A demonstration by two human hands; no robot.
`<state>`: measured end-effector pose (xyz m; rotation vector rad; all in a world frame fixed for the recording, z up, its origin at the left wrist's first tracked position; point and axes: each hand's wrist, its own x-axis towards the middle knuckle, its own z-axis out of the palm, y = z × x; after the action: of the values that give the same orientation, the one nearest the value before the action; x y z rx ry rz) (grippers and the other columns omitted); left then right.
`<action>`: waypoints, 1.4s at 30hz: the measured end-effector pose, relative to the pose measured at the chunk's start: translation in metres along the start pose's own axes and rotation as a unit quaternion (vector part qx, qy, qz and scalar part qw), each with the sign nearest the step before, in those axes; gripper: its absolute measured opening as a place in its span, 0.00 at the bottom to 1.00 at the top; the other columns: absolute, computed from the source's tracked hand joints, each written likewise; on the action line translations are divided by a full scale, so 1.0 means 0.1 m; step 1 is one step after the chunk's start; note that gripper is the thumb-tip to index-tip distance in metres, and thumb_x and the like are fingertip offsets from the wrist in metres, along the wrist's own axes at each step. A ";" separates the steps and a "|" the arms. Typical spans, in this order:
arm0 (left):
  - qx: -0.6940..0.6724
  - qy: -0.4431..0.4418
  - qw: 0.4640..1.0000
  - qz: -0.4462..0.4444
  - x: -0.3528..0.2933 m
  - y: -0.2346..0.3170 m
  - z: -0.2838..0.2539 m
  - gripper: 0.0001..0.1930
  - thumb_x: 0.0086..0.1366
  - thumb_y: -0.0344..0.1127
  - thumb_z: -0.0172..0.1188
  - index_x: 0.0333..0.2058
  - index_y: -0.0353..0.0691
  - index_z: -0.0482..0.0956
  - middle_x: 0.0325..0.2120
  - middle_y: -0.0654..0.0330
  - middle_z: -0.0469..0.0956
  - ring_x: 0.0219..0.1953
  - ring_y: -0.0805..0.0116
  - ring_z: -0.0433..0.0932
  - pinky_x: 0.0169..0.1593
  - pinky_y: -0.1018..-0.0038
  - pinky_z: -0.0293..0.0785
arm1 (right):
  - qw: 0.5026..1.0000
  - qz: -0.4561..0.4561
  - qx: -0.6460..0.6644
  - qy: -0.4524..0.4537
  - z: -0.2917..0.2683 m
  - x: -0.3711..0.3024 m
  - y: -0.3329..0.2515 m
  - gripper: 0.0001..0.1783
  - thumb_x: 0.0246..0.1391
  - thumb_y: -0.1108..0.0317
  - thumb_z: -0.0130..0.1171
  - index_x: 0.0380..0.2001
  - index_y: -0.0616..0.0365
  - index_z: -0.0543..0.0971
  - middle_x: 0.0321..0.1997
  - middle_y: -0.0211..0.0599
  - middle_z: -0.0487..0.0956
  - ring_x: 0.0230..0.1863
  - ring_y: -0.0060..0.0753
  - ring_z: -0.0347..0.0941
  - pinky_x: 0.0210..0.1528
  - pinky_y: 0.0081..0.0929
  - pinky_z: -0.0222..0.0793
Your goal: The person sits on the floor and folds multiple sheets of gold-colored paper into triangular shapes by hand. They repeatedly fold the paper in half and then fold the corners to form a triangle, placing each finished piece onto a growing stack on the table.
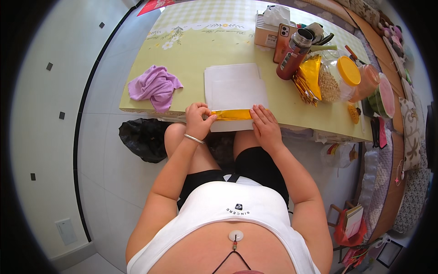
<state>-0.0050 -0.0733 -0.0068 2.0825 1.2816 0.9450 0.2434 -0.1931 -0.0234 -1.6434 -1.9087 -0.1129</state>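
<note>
A strip of shiny gold foil paper [233, 114] lies across the near part of a stack of white paper sheets [235, 84] at the table's front edge. Its left end is pinched between the thumb and fingers of my left hand [199, 120], which wears a silver bangle. My right hand [266, 124] rests with its fingers stretched out, fingertips on the strip's right end. Below the strip, white paper [232, 126] reaches over the table edge, above my lap.
A crumpled purple cloth [156, 86] lies left on the table [191, 59]. To the right are a red thermos [292, 57], a phone [282, 43], a tissue box [266, 34], folded gold packets [309, 77] and a yellow-lidded jar [335, 80]. A black bag [142, 139] sits below.
</note>
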 end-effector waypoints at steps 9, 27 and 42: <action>0.229 0.060 0.916 0.324 -0.09 0.26 -0.03 0.19 0.54 0.33 0.67 0.46 0.35 0.80 0.56 0.47 0.73 0.64 0.47 0.65 0.67 0.55 0.59 | 1.000 -0.002 0.003 0.006 0.00 0.01 0.00 0.24 0.58 0.71 0.57 0.59 0.57 0.76 0.67 0.39 0.73 0.69 0.40 0.66 0.71 0.41 0.58; 0.272 0.003 0.886 0.376 -0.06 0.20 0.22 0.15 0.59 0.30 0.58 0.45 0.32 0.82 0.46 0.48 0.83 0.49 0.56 0.84 0.50 0.65 0.80 | 0.998 0.001 0.003 0.056 -0.06 0.14 -0.06 0.19 0.52 0.70 0.63 0.49 0.57 0.82 0.56 0.38 0.81 0.60 0.41 0.76 0.62 0.39 0.70; 0.192 0.062 0.914 0.351 0.19 0.23 -0.04 0.08 0.53 0.28 0.61 0.34 0.38 0.84 0.33 0.57 0.84 0.41 0.58 0.82 0.50 0.60 0.74 | 0.997 0.004 0.001 0.074 -0.09 0.18 -0.03 0.15 0.53 0.70 0.63 0.46 0.56 0.83 0.52 0.37 0.83 0.56 0.39 0.78 0.57 0.35 0.74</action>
<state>0.0104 -0.0652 0.0182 2.9338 0.8050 1.1974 0.2429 -0.1824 -0.0068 -1.5952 -1.7900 -0.2236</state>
